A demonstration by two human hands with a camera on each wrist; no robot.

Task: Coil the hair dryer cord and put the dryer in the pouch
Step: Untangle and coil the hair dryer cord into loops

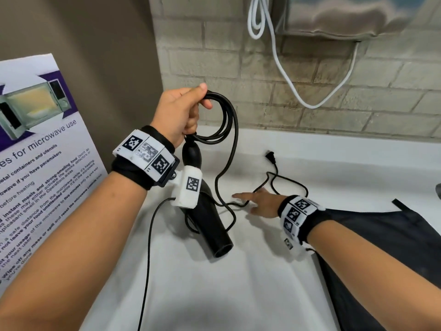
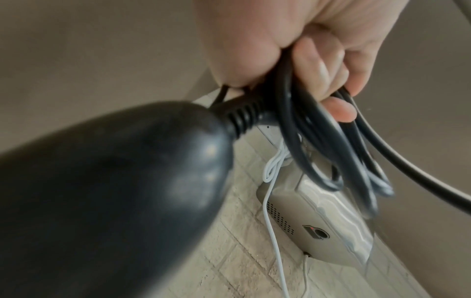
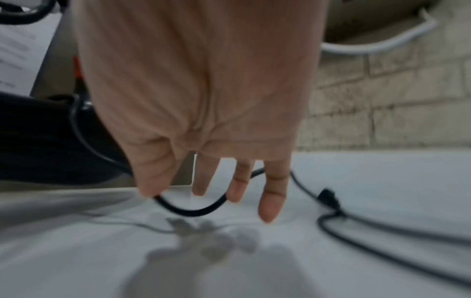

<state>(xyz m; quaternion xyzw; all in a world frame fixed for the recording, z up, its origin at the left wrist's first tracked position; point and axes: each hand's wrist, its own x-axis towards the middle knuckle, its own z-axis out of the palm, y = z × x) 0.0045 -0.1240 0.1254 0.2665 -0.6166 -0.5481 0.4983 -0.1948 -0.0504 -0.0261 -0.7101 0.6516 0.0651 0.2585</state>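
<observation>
My left hand [image 1: 183, 111] is raised above the white counter and grips several loops of the black cord [image 1: 224, 115] together with the end of the dryer's handle. The black hair dryer [image 1: 207, 220] hangs below that hand, nozzle pointing down and toward me. In the left wrist view the fingers [image 2: 331, 66] curl round the coiled cord [image 2: 318, 145]. The loose rest of the cord [image 1: 272, 185] trails over the counter to its plug [image 1: 270, 156]. My right hand [image 1: 257, 199] hovers over that loose cord with fingers straight, holding nothing; the cord [image 3: 193, 209] passes under them. The dark pouch [image 1: 381, 247] lies flat at the right.
A microwave-use poster [image 1: 35, 163] leans against the left wall. A wall-mounted metal unit [image 1: 346, 15] with a white cable [image 1: 286, 75] hangs on the brick wall behind. A thin black wire [image 1: 149, 247] runs from my left wrist device down toward me.
</observation>
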